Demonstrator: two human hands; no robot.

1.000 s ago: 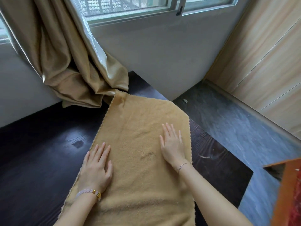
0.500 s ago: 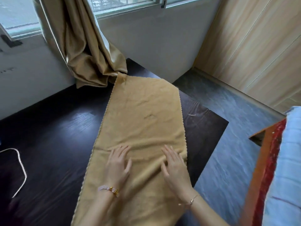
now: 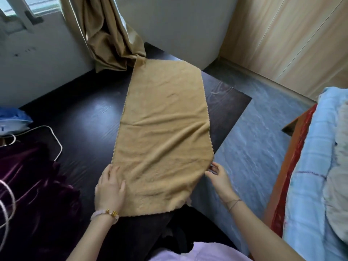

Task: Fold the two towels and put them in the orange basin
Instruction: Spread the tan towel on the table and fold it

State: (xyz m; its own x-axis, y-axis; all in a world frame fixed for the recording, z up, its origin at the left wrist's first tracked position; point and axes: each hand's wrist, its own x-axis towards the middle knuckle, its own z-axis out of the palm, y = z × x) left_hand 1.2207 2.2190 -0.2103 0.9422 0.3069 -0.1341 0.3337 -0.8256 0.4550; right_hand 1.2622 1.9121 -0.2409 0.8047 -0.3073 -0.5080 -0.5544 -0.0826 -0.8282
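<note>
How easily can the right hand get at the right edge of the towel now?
Probably yes: the right hand is close beside the towel at its right edge, off the table side, with nothing between them.

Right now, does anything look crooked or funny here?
Yes. The towel lies slanted across the table, its far corner meets the curtain, and its near end reaches past the table's edge.

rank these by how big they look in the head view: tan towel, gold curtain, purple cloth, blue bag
1. tan towel
2. purple cloth, unsure: near the camera and cut by the frame edge
3. gold curtain, cut off at the top
4. blue bag
</note>
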